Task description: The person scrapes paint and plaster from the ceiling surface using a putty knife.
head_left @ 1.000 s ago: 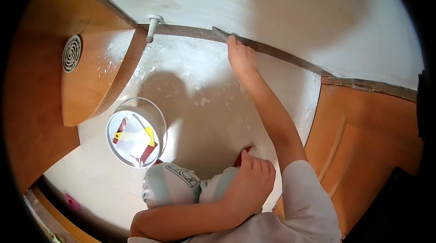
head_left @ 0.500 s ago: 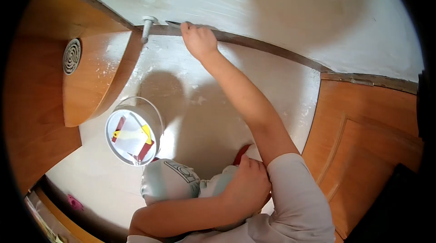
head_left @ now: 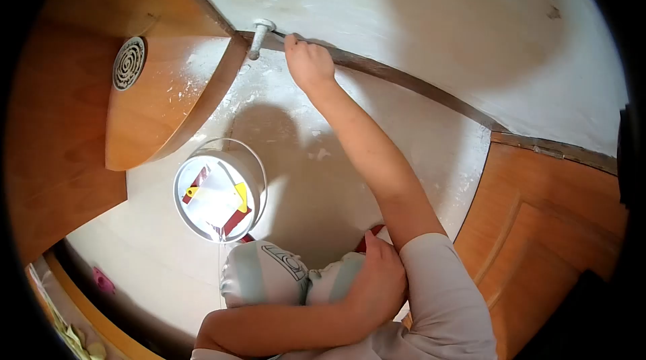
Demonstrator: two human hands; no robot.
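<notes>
My right hand (head_left: 309, 65) is stretched out to the foot of the wall, closed around a scraper (head_left: 278, 33) whose narrow dark blade shows only at the tip. The blade lies against the white wall (head_left: 336, 7), just above the brown base strip (head_left: 404, 81), beside a whitish pipe stub (head_left: 259, 40). The scraper's handle is hidden in my fist. Across my lap, my left hand (head_left: 380, 279) rests on my right knee near my right sleeve, holding nothing visible; its fingers lie along the knee and are partly hidden.
A white bucket (head_left: 182, 208) with a wire handle stands at left, with yellow and dark red flat pieces on top. Left is a curved wooden panel (head_left: 161, 111) with a round grille (head_left: 129, 64). A wooden door (head_left: 545, 205) is at right. White flakes dot the floor.
My right hand has brought the scraper closer to the pipe stub, and less of its blade shows. The view has shifted slightly. My left hand stays on the knee.
</notes>
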